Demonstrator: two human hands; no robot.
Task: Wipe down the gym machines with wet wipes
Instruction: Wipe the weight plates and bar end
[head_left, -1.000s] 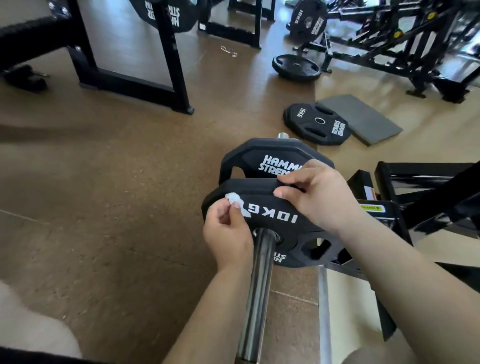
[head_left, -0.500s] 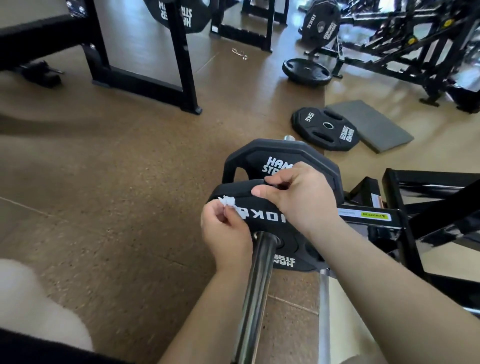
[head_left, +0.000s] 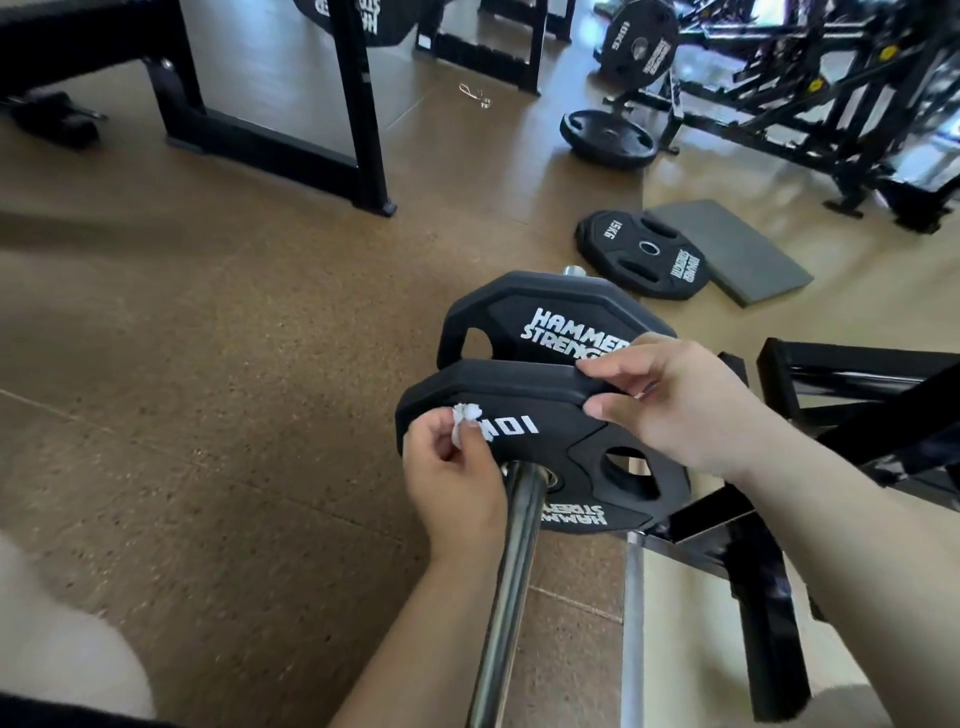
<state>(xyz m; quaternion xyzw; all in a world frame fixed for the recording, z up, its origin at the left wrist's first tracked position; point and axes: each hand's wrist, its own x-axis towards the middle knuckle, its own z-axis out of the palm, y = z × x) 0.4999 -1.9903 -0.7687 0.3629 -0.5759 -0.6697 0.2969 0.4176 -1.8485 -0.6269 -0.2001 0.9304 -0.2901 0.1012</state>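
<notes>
Flooring of brown speckled rubber is seen across the left half, and a black rack frame is planted at about eleven o'clock from the picture's centre. Near the middle, the left hand is raised beside a chrome barbell, which runs up from six o'clock. A crumpled white wet wipe is pinched between its thumb and curled fingertips and is held against the face of the near 10 kg plate, at roughly ten o'clock from the plate's hub. This plate is threaded on the bar. Just behind it on the same bar, a second plate, marked Hammer Strength, is stood upright, with a gap left between the two rims. The right hand is clamped on the near plate's rim at one o'clock, with the fingers curled over the top edge and the thumb laid on the front face. Further right, at two o'clock, a 15 kg plate is laid flat on the floor against the edge of a grey mat. Black machine frames are ranged along the far right.
</notes>
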